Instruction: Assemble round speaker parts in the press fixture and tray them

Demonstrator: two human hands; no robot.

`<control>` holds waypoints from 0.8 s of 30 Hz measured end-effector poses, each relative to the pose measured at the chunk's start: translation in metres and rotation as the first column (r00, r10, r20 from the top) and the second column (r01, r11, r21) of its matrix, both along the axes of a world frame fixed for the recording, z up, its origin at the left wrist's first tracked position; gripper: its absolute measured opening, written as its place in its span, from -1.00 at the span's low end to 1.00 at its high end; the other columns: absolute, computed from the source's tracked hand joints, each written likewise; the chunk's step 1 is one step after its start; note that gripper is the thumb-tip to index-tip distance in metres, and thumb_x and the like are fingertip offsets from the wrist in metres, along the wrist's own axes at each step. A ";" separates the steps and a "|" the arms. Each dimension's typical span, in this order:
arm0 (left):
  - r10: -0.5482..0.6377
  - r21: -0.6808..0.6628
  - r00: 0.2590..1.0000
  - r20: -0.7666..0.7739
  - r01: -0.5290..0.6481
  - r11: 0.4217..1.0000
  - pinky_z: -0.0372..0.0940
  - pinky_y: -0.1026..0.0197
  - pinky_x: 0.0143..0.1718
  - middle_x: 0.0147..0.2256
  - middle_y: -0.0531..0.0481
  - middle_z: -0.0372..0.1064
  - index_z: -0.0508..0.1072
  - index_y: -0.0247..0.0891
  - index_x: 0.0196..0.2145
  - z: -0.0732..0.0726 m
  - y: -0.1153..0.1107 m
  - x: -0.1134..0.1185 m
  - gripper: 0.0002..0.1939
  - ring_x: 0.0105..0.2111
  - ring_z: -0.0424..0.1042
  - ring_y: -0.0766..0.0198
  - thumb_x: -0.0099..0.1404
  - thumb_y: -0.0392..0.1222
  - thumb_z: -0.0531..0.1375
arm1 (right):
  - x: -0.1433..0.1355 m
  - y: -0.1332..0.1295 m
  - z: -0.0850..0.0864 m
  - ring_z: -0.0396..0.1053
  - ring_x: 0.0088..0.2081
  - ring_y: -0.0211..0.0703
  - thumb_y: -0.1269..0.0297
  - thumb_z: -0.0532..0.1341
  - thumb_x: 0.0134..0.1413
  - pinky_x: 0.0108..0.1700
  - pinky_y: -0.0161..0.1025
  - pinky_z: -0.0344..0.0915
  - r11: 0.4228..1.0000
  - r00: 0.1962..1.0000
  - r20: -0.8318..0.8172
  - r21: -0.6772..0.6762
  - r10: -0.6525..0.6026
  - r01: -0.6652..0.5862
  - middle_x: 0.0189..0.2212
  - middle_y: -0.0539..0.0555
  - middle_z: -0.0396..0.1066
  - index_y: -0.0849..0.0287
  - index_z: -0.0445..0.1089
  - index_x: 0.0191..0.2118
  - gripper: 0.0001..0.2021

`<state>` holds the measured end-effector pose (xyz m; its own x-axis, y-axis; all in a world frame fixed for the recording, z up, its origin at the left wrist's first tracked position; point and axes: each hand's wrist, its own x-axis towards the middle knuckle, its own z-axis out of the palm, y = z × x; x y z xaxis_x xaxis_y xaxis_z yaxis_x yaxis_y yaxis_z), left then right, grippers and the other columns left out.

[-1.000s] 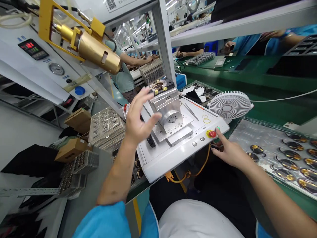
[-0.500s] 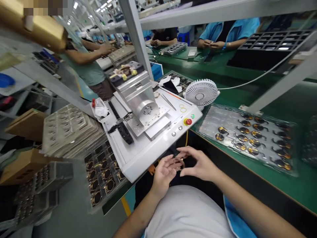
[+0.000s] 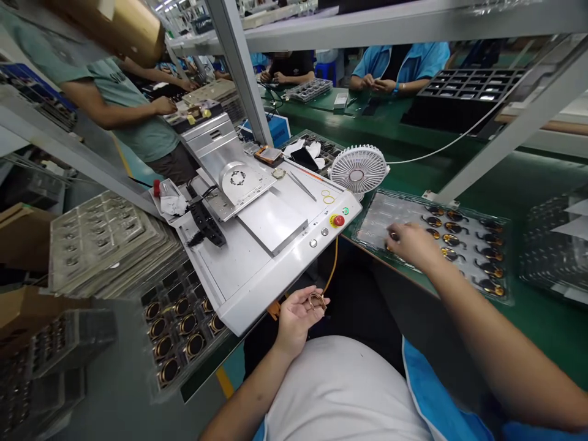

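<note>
My left hand rests palm up over my lap, below the front edge of the white machine base, and holds a small gold ring part in its fingers. My right hand reaches over the clear plastic tray on the green belt, fingers down on one of the gold parts at the tray's near left. Several more gold ring parts lie in the tray's pockets to the right. Whether the right hand grips a part is not visible.
On the machine base sit a silver fixture block and a red stop button. A small white fan stands behind it. Trays with gold rings and stacked trays lie at left. Other people work across the green belt.
My right hand left my left hand and moved up and right onto the clear tray. My left hand stayed over my lap with the ring part. The view shifted slightly.
</note>
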<state>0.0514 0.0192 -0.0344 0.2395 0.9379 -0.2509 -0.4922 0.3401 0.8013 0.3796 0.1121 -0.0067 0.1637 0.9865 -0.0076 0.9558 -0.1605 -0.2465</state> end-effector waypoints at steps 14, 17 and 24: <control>-0.023 0.010 1.000 0.004 0.023 1.000 0.48 0.06 0.00 -0.14 -0.08 0.65 0.66 -0.13 -0.16 -0.001 -0.002 -0.004 -0.56 -0.05 0.64 0.05 -0.03 -0.25 0.59 | 0.040 0.011 0.008 0.40 -0.39 0.06 0.31 0.14 0.23 -0.44 -0.17 0.02 0.988 0.971 0.181 -0.019 0.154 -0.153 -0.39 0.27 0.48 0.12 0.48 -0.34 -0.82; -0.020 0.009 1.000 -0.011 0.020 1.000 0.49 0.05 0.00 -0.14 -0.09 0.65 0.66 -0.14 -0.16 -0.003 -0.002 -0.004 -0.56 -0.05 0.64 0.03 -0.04 -0.26 0.59 | 0.048 0.013 0.006 0.38 -0.39 0.02 0.23 0.21 0.21 -0.45 -0.20 0.02 0.983 0.970 0.154 -0.023 0.186 -0.185 -0.36 0.25 0.48 0.10 0.51 -0.30 -0.86; -0.050 0.011 0.999 -0.015 0.050 0.999 0.48 0.04 0.01 -0.14 -0.10 0.65 0.66 -0.15 -0.17 0.000 -0.003 -0.001 -0.54 -0.05 0.64 0.03 -0.07 -0.27 0.60 | 0.046 0.022 0.002 0.29 -0.46 -0.07 0.35 0.32 0.03 -0.43 -0.20 -0.05 0.977 0.976 0.071 0.032 0.208 -0.210 -0.48 0.15 0.37 0.11 0.45 -0.45 -0.92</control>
<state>0.0504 0.0166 -0.0343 0.2825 0.9276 -0.2444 -0.4630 0.3550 0.8122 0.4259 0.1344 -0.0052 -0.0474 0.9982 0.0360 0.9817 0.0532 -0.1829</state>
